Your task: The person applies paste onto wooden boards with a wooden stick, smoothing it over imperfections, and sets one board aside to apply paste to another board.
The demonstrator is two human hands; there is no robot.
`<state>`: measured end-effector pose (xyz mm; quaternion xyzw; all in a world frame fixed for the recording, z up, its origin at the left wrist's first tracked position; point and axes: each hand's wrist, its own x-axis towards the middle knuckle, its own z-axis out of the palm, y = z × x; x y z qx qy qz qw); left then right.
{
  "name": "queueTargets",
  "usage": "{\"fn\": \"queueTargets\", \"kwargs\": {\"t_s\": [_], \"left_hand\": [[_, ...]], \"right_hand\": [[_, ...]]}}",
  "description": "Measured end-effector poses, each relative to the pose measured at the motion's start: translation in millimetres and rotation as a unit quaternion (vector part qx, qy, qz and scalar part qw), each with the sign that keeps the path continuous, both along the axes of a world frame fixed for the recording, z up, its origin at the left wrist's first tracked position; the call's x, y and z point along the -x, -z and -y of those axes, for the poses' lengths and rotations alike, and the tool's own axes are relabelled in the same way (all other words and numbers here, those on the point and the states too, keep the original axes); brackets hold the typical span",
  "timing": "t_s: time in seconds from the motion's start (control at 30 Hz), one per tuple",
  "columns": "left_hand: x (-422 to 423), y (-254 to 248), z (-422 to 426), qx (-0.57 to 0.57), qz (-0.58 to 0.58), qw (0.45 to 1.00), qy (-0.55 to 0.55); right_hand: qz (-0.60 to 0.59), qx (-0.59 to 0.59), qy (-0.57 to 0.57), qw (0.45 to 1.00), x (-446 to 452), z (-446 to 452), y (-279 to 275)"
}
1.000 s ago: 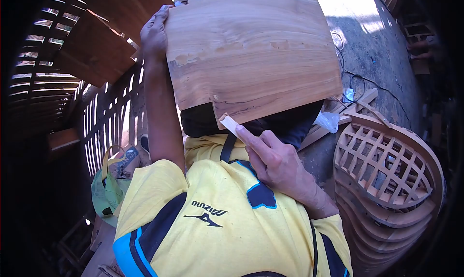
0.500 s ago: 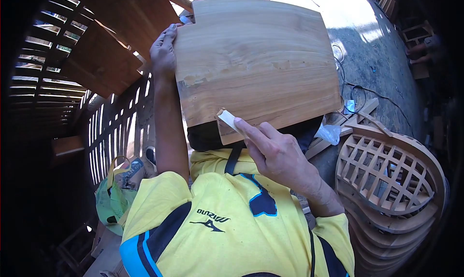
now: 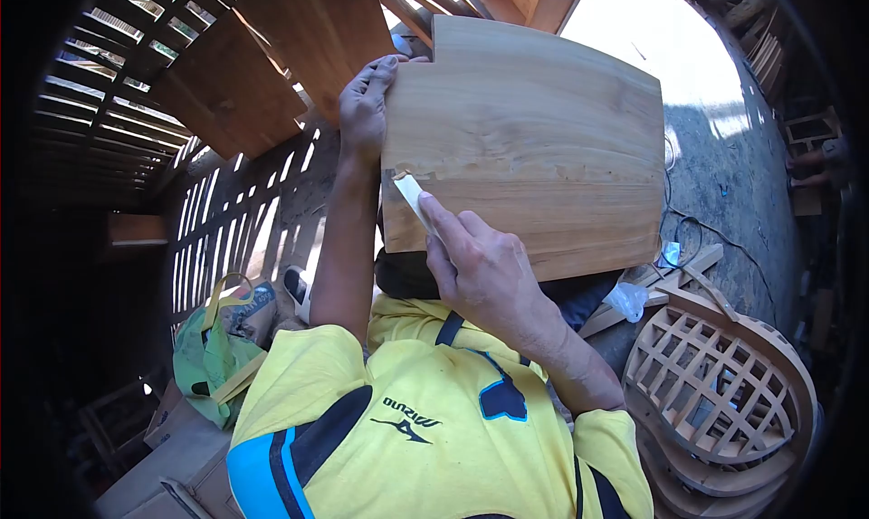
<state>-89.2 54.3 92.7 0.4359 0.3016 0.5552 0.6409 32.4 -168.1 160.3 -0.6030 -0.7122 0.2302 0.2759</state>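
A flat wooden board [image 3: 534,139] with notched corners lies tilted across my lap. My left hand [image 3: 367,107] grips its left edge near the upper notch, fingers partly hidden behind the wood. In my right hand [image 3: 484,266] is a thin pale putty scraper [image 3: 413,200], pinched with the index finger stretched along it. Brown paste [image 3: 404,175] sits at the scraper's tip, which touches or hovers just over the board near its left edge; I cannot tell which. A smeared, darker streak runs over the grain beside the tip.
Slatted, curved wooden frames [image 3: 715,383] are stacked at my right, with a clear plastic bag [image 3: 626,300] and a cable [image 3: 724,238] nearby. Brown panels [image 3: 235,94] lean at the upper left. A green bag [image 3: 213,356] rests on the left. Another person's arm [image 3: 819,161] shows at far right.
My right hand has carried the scraper from the board's lower edge up and toward its left edge. The whole view has shifted, so the board appears farther right. My left hand keeps its hold.
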Motion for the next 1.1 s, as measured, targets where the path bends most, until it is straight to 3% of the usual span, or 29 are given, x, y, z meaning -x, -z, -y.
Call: {"fn": "queueTargets", "kwargs": {"t_s": [0.23, 0.47, 0.53, 0.77, 0.83, 0.97, 1.1], "left_hand": [[0.9, 0.9, 3.8, 0.01, -0.024, 1.0, 0.005], [0.2, 0.1, 3.1, 0.023, -0.007, 1.0, 0.015], [-1.2, -4.7, 7.6, 0.008, -0.049, 0.999, -0.011], [1.5, -3.5, 7.2, 0.03, -0.025, 0.999, 0.007], [0.6, -1.5, 7.5, 0.005, -0.006, 1.0, 0.009], [0.1, -0.1, 7.3, 0.01, 0.028, 0.999, 0.014], [3.3, 3.3, 4.2, 0.01, 0.028, 0.999, 0.017]], "right_hand": [[0.113, 0.025, 0.005, 0.993, 16.7, -7.9, 8.8], [0.099, -0.022, 0.003, 0.995, 25.5, -10.9, 16.1], [0.101, 0.028, -0.018, 0.994, 22.9, -6.1, 9.3], [0.105, 0.013, -0.008, 0.994, 30.0, -16.3, 0.3], [0.108, 0.063, -0.044, 0.991, 24.0, -12.5, -4.4], [0.114, 0.007, -0.088, 0.99, -11.8, -15.8, -18.8], [0.214, -0.026, -0.087, 0.973, -26.2, -34.4, -29.8]]}}
